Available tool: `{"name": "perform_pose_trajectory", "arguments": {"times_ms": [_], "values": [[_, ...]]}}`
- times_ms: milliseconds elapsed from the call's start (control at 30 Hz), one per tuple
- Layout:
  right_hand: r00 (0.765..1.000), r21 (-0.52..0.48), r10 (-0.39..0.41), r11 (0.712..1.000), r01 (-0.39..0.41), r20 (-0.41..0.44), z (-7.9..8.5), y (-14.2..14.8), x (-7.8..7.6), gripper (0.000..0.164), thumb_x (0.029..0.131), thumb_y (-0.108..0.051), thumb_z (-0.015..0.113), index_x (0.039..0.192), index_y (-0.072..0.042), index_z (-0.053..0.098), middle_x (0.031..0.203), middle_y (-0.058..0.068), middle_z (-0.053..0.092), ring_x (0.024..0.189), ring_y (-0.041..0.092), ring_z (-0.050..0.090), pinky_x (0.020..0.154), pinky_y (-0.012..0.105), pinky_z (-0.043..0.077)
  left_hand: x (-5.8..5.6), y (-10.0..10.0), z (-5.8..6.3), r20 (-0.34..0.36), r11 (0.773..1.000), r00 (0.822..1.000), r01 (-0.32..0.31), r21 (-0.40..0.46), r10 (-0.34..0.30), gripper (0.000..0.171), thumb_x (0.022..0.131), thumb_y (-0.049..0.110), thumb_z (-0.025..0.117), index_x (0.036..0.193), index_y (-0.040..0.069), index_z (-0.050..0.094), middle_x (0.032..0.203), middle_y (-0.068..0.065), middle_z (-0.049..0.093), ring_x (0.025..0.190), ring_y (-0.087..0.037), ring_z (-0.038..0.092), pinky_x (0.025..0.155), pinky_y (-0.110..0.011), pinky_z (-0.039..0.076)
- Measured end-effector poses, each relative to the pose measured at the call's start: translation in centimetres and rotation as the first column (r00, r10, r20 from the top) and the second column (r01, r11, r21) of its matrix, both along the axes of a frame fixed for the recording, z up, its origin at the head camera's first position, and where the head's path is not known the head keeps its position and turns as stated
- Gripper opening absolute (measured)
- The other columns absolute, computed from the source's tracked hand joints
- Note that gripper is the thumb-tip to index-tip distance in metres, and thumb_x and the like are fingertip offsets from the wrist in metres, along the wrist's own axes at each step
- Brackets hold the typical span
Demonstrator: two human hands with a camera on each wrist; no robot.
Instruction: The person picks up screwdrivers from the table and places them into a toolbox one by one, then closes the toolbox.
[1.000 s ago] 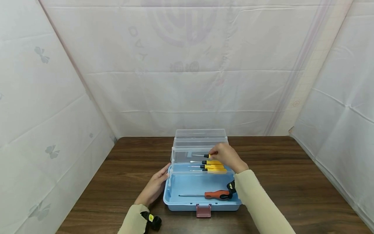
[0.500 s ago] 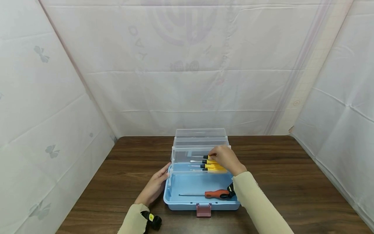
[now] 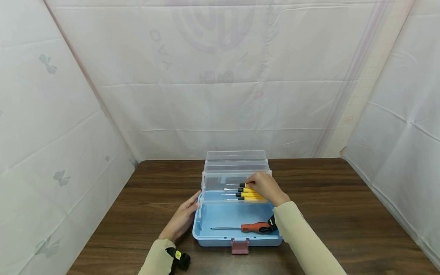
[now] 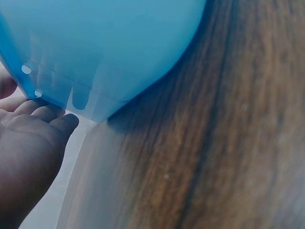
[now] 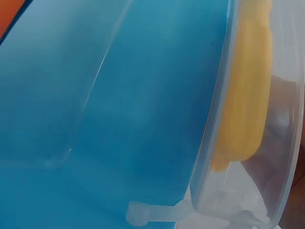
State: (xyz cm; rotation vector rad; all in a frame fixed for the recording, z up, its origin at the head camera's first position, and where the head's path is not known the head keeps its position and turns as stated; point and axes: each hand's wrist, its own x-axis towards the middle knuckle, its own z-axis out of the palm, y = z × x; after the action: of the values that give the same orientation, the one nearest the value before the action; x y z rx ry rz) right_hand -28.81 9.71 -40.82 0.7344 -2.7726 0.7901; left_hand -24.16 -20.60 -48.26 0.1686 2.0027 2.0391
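Note:
A light blue toolbox [image 3: 223, 217] stands with its front latch [image 3: 240, 246] towards me and a clear plastic tray [image 3: 213, 196] raised at its back. My right hand [image 3: 266, 187] pinches the yellow handle of a small screwdriver [image 3: 242, 185] over the tray, shaft pointing left. Just in front of it, several yellow-handled screwdrivers [image 3: 245, 194] lie side by side. In the right wrist view, a yellow handle [image 5: 248, 95] shows through the tray wall. My left hand [image 3: 180, 219] rests against the box's left side, fingers extended. An orange screwdriver [image 3: 252, 228] lies in the box's bottom.
Behind the tray, the clear lid [image 3: 236, 156] stands tipped back. The box sits on a dark wooden table [image 3: 158, 191]. White cloth sheets [image 3: 220, 103] rise at the back and both sides. Each wrist wears a black strapped camera, such as the left camera [image 3: 183, 261].
My right hand has lowered the pinched screwdriver slightly, closer to the others in the tray. The left hand and the box have hardly moved.

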Motion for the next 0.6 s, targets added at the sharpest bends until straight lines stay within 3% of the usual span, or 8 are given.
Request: {"name": "perform_pose_trajectory", "arguments": {"times_ms": [300,600], "values": [[0.997,-0.016,-0.013,1.0,0.014,0.079,0.23,-0.18,0.05,0.014,0.086,-0.003,0.067,0.097,-0.007,0.077,0.098,0.006,0.074,0.087,0.017,0.067,0.083,0.033,0.057,0.06,-0.26,0.01,-0.005,1.0,1.0,-0.004,-0.007,0.004,0.056,0.102,0.022,0.044,0.153,0.008,0.024,0.161,-0.015,0.015,0.149,-0.033,0.011,0.118,-0.051,0.013],[0.995,-0.021,-0.01,1.0,0.012,0.098,0.23,-0.19,0.08,0.015,0.086,-0.003,0.067,0.098,-0.007,0.076,0.099,0.006,0.073,0.086,0.016,0.066,0.083,0.033,0.057,0.14,-0.46,-0.07,0.002,1.0,1.0,0.003,-0.006,-0.003,0.058,0.101,0.024,0.046,0.153,0.009,0.023,0.161,-0.015,0.015,0.148,-0.033,0.012,0.118,-0.051,0.014]]}}
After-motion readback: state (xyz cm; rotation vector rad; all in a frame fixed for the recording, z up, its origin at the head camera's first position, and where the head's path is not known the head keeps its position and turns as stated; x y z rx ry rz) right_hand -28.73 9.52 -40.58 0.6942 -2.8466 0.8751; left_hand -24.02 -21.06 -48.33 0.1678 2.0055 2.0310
